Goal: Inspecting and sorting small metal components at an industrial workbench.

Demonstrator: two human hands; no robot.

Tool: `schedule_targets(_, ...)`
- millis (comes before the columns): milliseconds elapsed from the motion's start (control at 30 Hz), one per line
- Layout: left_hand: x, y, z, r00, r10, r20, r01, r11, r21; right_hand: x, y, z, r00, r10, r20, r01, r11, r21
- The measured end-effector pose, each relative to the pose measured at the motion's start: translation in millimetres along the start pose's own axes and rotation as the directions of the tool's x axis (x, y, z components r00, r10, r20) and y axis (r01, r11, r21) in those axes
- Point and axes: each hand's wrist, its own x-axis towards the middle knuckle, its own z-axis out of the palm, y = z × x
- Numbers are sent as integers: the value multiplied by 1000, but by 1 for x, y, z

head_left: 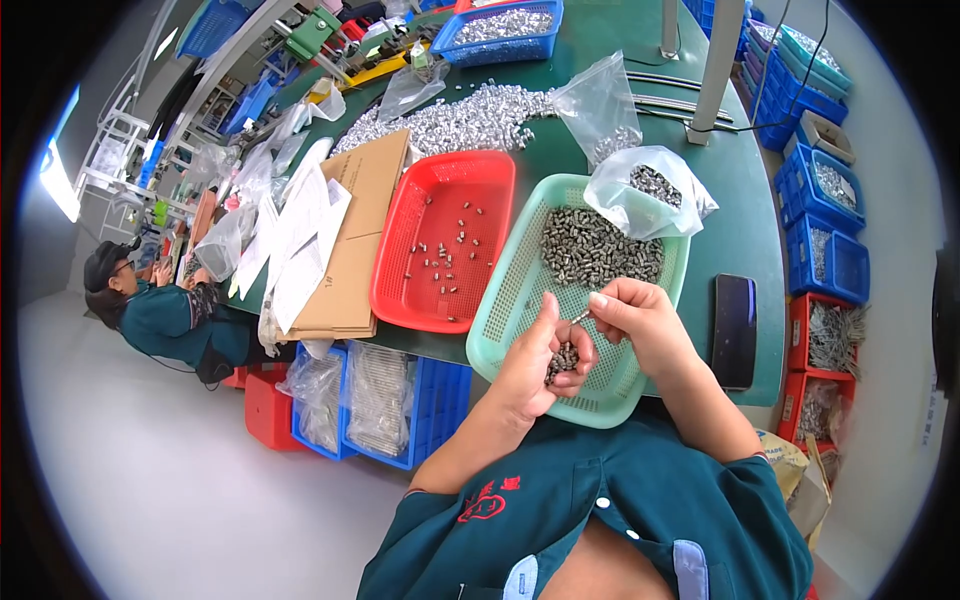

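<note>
My left hand [530, 365] is cupped around a small heap of dark metal cylindrical parts [563, 362]. Its thumb and forefinger close toward my right hand [640, 318], which pinches a small slim metal piece [581, 317] between thumb and fingertips. Both hands are over the near part of a pale green perforated basket [492, 312]. A pile of dark metal parts [598, 248] fills the basket's far half. On its far right corner rests a clear plastic bag [617, 188] holding more such parts. To the left, a red basket [392, 270] has several parts scattered inside.
A black phone [735, 330] lies on the green table [755, 265] at right. Cardboard [360, 225] and papers [300, 235] are left of the red basket. Silvery parts [480, 115] spread behind, near a blue basket [548, 45]. At far left sits a co-worker [185, 325].
</note>
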Motion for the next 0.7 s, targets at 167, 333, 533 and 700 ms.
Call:
schedule_targets(167,0,1,-4,999,38,16,-39,999,9,-1,0,1,975,-192,-111,157,950,-269)
schedule_targets(333,7,-1,-2,999,-13,-48,10,998,-69,-3,-5,3,928,-354,-114,253,826,-505)
schedule_targets(533,11,-2,-8,999,-44,-30,39,986,-162,-1,-14,0,808,-573,-138,340,645,-684)
schedule_targets(700,10,-1,-6,998,-38,-45,32,991,-133,-2,-20,1,756,-654,-20,366,448,-816)
